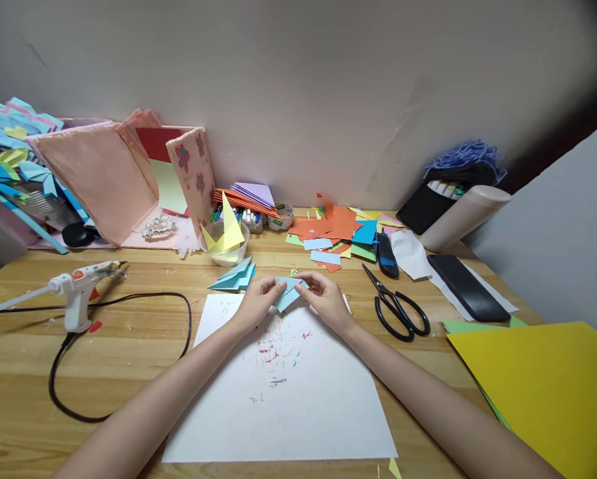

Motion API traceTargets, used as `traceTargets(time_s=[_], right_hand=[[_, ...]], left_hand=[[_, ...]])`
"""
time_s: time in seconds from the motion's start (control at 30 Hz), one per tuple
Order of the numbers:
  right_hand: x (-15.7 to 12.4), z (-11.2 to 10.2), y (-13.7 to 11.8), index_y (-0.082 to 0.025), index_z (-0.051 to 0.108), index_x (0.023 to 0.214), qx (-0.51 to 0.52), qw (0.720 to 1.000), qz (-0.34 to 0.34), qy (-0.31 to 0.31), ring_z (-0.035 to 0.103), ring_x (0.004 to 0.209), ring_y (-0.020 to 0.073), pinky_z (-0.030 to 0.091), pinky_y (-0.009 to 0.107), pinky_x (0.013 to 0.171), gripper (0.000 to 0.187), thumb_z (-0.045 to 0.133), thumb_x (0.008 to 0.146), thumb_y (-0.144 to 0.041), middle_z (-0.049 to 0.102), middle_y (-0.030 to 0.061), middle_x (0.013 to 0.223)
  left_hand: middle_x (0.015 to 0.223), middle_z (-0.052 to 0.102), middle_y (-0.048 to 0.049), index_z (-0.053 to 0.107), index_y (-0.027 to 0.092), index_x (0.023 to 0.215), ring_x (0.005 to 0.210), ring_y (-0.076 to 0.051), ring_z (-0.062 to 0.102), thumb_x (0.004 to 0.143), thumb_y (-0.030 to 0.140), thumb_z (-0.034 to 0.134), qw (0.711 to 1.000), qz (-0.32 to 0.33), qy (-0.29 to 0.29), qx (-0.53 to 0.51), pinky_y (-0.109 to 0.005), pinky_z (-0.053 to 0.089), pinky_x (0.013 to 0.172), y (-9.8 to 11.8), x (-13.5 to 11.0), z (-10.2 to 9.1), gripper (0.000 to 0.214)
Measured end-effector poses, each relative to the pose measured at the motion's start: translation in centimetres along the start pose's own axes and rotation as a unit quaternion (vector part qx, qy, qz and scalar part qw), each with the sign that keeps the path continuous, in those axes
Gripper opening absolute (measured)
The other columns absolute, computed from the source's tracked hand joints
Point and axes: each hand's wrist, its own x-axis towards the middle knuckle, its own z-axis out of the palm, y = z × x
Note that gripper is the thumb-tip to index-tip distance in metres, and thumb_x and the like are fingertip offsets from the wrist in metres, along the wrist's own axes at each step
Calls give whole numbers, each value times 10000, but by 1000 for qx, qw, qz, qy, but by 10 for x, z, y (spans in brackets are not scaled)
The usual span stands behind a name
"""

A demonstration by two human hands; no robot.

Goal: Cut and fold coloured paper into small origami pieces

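Observation:
A small piece of folded light blue paper (287, 298) is held between my two hands, above the far edge of a white paper sheet (278, 426). My left hand (256, 303) pinches its left side, thumb on top. At its right side, my right hand (328, 301) grips it with thumb and fingers. Coloured marks are scattered over the white sheet. Just beyond my left hand lie other folded light blue pieces (233, 275). A clear round tub (245, 241) with yellow folded paper stands behind them.
To the left lies a white glue gun (77, 303) with its looping black cord. Black-handled scissors (397, 306), a dark phone-like slab (468, 287) and yellow paper sheets (542, 379) are on the right. Coloured paper scraps (328, 229) pile up near the wall, beside a pink box (98, 179).

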Motion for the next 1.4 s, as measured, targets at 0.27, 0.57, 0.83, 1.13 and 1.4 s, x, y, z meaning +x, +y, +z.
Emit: traceTargets(time_s=[0.27, 0.57, 0.83, 1.13, 1.4], right_hand=[[-1, 0, -2, -179, 625, 829, -44, 998, -35, -7, 573, 772, 171, 456, 256, 623, 154, 592, 758, -312, 626, 61, 849], [-2, -4, -7, -222, 641, 743, -65, 981, -171, 68, 581, 827, 190, 427, 357, 801, 98, 579, 751, -147, 646, 31, 796], [-6, -3, -9, -253, 661, 714, -103, 973, -203, 22, 561, 911, 214, 441, 403, 832, 142, 580, 767, -148, 684, 31, 843], [-4, -1, -9, -282, 672, 855, -211, 941, -265, -1, 512, 1004, 221, 390, 449, 915, 202, 560, 771, -136, 668, 17, 980], [-3, -5, -8, -318, 696, 861, -222, 934, -279, -20, 508, 964, 215, 430, 408, 841, 197, 585, 786, -174, 673, 4, 964]], left_hand=[[610, 521, 16, 543, 149, 659, 587, -121, 480, 770, 461, 531, 997, 34, 12, 64, -231, 362, 558, 2, -3, 2, 331], [868, 623, -68, 564, 146, 988, 721, -149, 563, 874, 497, 289, 996, 36, 85, 18, -261, 429, 637, -1, -3, 2, 460], [504, 603, -40, 594, 124, 603, 466, -120, 539, 744, 494, 554, 995, -53, -85, -21, -220, 357, 474, 9, -1, -8, 397], [594, 622, -17, 639, 126, 644, 574, -123, 559, 677, 422, 651, 994, -71, -44, -63, -230, 428, 572, 13, 1, -10, 298], [664, 634, -30, 659, 120, 719, 618, -119, 572, 714, 341, 641, 992, -64, -66, -87, -231, 437, 607, 15, -1, -10, 221]])
